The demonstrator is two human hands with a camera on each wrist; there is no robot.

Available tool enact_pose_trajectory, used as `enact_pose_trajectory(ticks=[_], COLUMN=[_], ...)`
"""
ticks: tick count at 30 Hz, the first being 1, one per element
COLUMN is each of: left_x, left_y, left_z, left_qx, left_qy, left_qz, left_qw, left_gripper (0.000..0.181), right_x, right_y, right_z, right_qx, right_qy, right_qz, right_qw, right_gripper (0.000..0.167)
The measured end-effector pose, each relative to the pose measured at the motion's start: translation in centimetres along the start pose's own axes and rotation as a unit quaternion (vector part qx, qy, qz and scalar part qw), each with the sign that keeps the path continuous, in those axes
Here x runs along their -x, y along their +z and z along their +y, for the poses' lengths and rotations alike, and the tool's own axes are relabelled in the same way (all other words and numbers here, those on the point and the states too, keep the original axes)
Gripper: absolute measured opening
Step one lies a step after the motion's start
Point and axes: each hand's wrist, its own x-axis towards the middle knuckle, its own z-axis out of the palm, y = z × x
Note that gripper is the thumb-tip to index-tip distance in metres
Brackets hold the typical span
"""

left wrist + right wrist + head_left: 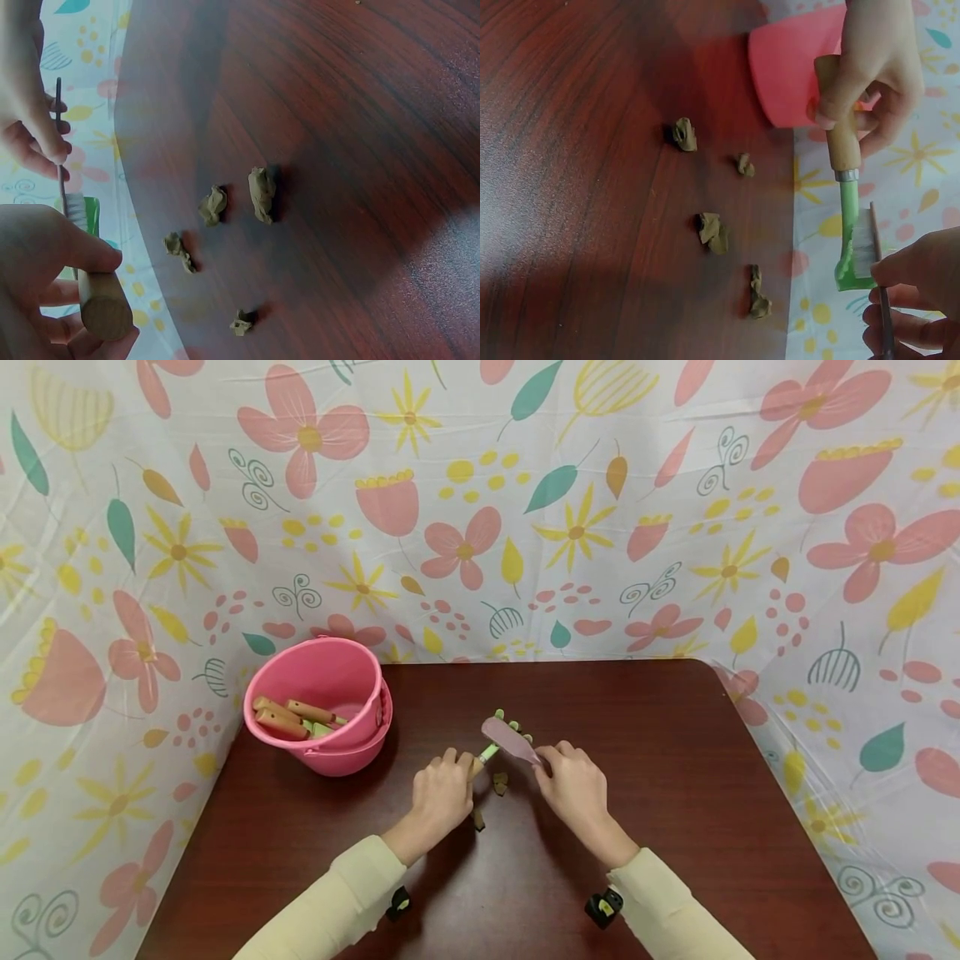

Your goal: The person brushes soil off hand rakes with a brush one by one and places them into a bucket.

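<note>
My left hand (pixel 442 789) grips the wooden handle of a small green garden hand rake (pixel 847 202), holding it tilted above the table. A mauve-backed brush (pixel 510 739) with white bristles is in my right hand (pixel 577 785), pinched by its handle. In the right wrist view the bristles (pixel 864 244) lie against the rake's green head; the brush partly covers that head in the head view. Below the hands, several crumpled brown clumps (pixel 262 195) lie scattered on the dark table (pixel 645 735).
At the table's back left, a pink bucket (pixel 360 685) sits tilted in another pink bucket (pixel 348 762). Several wooden-handled tools (pixel 281 724) lie inside it. A floral-print sheet (pixel 465 443) hangs behind and beside the table.
</note>
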Motion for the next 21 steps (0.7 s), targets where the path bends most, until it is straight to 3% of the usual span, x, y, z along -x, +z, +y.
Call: enact_pose_trajectory(ticks=[9,21], left_x=[-0.16,-0.46], left_y=[0.06,-0.03], left_z=[-0.21,-0.78], left_qx=[-0.006,-0.007], left_qy=[0.008,-0.01], left_qz=[0.013,0.017], left_qw=[0.9999,0.9998], left_gripper=[0.021,0.023], right_x=[0.37,0.91], right_y=[-0.07,-0.23], right_z=[0.0,0.36], right_qx=[-0.001,-0.002], right_qy=[0.016,0.023], right_qz=[-0.017,-0.021], right_qw=[0.9997,0.9995], right_gripper=[0.018,0.019])
